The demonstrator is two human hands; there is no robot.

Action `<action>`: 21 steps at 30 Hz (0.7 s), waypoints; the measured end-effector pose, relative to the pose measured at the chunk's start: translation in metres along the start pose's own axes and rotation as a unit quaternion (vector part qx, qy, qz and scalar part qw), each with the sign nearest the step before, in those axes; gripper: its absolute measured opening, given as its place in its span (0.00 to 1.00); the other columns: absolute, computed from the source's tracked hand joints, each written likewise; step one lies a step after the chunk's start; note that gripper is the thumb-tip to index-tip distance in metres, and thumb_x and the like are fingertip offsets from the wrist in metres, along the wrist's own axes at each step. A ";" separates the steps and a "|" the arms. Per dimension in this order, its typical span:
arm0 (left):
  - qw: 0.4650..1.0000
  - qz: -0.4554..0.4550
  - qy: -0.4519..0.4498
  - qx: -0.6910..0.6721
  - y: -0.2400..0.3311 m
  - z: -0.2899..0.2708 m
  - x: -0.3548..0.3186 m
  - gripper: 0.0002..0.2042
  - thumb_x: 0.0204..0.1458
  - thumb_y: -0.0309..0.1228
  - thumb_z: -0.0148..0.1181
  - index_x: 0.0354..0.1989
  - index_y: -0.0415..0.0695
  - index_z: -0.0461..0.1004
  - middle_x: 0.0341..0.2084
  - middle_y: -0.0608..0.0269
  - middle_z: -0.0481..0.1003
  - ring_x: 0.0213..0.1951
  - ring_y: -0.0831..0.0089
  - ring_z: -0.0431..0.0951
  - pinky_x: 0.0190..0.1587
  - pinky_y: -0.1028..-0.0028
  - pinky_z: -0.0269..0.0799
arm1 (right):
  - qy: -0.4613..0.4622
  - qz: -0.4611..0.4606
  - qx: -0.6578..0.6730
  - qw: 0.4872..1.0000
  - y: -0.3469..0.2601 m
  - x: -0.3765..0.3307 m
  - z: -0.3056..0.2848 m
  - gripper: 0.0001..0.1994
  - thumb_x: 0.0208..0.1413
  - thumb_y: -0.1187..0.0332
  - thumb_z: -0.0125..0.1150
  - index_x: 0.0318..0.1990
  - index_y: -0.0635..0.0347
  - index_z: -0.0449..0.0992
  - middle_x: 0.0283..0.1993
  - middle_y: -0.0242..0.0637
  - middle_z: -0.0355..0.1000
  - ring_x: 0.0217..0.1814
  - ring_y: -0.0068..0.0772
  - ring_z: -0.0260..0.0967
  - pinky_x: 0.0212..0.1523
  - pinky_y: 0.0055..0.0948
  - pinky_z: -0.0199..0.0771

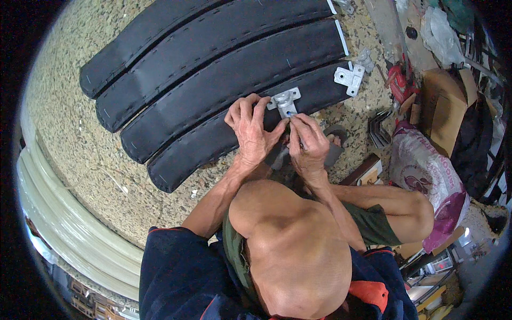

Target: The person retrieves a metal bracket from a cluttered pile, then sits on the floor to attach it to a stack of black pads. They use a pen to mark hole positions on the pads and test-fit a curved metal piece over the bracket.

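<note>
Several long black padded strips (213,90), slightly curved, lie side by side on the floor. On the nearest strip sits a silver metal bracket (286,99) with holes in its arms and a small blue spot at its near end. My left hand (252,130) grips its left side, fingertips on the arm and thumb by the near end. My right hand (309,143) is pinched closed at that near end; anything between its fingertips is too small to make out. A second metal bracket (349,79) rests at the strip's right end.
Pale wrapped lengths (74,218) curve along the left. On the right are a cardboard box (445,109), a printed white-and-purple sack (426,165), dark angled metal pieces (380,129) and a red bag (400,82). My bent knee (293,245) rises below my hands.
</note>
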State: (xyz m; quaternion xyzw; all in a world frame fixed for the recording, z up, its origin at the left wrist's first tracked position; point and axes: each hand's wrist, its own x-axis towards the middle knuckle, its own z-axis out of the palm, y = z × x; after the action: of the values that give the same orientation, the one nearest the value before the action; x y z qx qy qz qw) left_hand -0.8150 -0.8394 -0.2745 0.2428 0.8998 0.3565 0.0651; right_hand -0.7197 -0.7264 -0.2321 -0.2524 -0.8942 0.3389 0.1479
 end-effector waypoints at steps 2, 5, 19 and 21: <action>1.000 0.000 -0.001 0.000 0.000 0.000 0.000 0.34 0.36 0.42 0.84 0.55 0.50 0.80 0.53 0.60 0.75 0.58 0.53 0.71 0.62 0.51 0.60 | -0.006 -0.028 -0.029 0.999 -0.003 0.004 0.000 0.10 0.56 0.82 0.69 0.46 0.67 0.83 0.48 0.48 0.81 0.45 0.50 0.82 0.46 0.40 0.84; 1.000 0.002 0.003 -0.003 -0.001 0.001 -0.001 0.33 0.36 0.42 0.84 0.55 0.50 0.80 0.53 0.60 0.75 0.58 0.53 0.71 0.62 0.51 0.60 | -0.031 -0.027 -0.050 0.998 -0.009 0.012 -0.003 0.09 0.55 0.81 0.68 0.44 0.67 0.82 0.47 0.48 0.80 0.46 0.53 0.82 0.46 0.41 0.83; 1.000 0.009 0.006 -0.001 -0.001 0.002 -0.001 0.36 0.33 0.42 0.86 0.56 0.51 0.80 0.54 0.60 0.74 0.59 0.53 0.70 0.61 0.50 0.60 | 0.053 0.072 0.027 0.996 -0.011 0.008 0.004 0.07 0.62 0.79 0.67 0.46 0.69 0.84 0.45 0.45 0.83 0.45 0.37 0.83 0.49 0.35 0.83; 1.000 0.008 0.001 0.003 -0.002 0.002 -0.001 0.36 0.33 0.42 0.86 0.56 0.51 0.80 0.54 0.60 0.74 0.59 0.53 0.70 0.61 0.50 0.60 | 0.052 0.108 0.071 0.990 -0.016 0.002 0.003 0.08 0.62 0.80 0.66 0.47 0.67 0.82 0.47 0.48 0.82 0.47 0.46 0.83 0.49 0.38 0.83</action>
State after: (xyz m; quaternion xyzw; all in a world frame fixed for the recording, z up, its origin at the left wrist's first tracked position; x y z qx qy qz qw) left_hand -0.8145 -0.8398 -0.2776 0.2499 0.8991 0.3543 0.0607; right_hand -0.7284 -0.7371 -0.2233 -0.3538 -0.8263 0.4020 0.1747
